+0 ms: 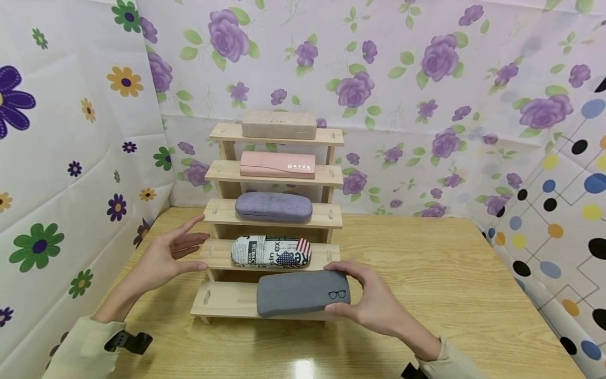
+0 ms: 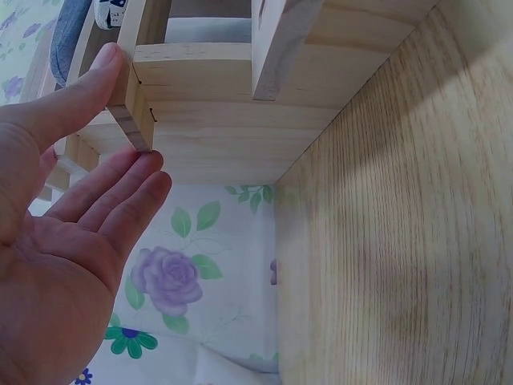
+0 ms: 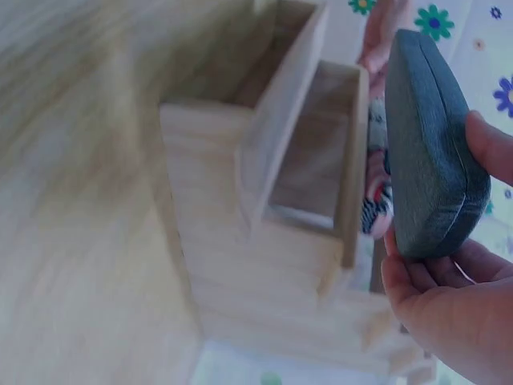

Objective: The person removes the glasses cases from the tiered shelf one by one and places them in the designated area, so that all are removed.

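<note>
My right hand [image 1: 366, 297] grips the right end of a grey glasses case [image 1: 295, 293], thumb at the front and fingers behind. The case is tilted over the lowest step of a tiered wooden rack [image 1: 227, 297]; in the right wrist view the case [image 3: 425, 152] stands apart from the boards. At the rack's left side, my left hand [image 1: 163, 258] holds the end of the second-lowest board [image 2: 132, 104] between thumb and fingertips. On that board lies a newsprint-patterned glasses case [image 1: 270, 251], just behind the grey one.
Higher steps each hold one case: a purple-blue one [image 1: 273, 206], a pink one [image 1: 278, 165] and a beige one [image 1: 279, 125] on top. The rack stands on a wood-grain table [image 1: 416, 263]. Flowered cloth [image 1: 402, 158] hangs close behind, with a dotted sheet [image 1: 558, 226] at the right.
</note>
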The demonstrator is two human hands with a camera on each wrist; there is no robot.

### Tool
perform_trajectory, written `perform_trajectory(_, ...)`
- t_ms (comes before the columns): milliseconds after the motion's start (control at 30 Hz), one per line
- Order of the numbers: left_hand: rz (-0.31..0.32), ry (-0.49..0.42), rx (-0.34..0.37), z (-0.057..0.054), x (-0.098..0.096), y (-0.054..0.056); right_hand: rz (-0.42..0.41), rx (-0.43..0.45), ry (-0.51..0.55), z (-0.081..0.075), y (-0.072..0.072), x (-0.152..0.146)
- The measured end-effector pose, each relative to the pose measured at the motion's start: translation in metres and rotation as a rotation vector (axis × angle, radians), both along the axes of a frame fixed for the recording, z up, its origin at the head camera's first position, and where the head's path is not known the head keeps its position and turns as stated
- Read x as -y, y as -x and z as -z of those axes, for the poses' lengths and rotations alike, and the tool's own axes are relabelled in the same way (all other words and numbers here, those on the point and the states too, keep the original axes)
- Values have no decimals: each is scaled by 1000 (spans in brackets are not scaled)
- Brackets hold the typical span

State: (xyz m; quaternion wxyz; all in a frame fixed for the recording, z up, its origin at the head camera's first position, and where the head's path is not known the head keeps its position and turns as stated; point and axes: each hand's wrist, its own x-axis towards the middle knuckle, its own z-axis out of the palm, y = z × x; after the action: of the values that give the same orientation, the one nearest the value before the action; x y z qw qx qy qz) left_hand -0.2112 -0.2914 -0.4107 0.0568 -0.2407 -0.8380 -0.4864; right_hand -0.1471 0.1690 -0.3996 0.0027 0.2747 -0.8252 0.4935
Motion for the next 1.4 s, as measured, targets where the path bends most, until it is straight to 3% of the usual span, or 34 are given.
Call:
perform_trajectory(367, 4, -8, 15, 2, 2, 0, -11, 15, 37, -17, 12, -45)
perform_trajectory(967, 15, -21, 17, 1, 2, 0, -19, 53, 88, -28, 35, -123)
perform_trajectory(1133, 16, -25, 12, 2, 2, 1, -34, 33, 86, -28, 45, -143)
perform_trajectory(1400, 25, -33, 16, 3, 2, 2, -3, 77, 87, -16, 65, -167)
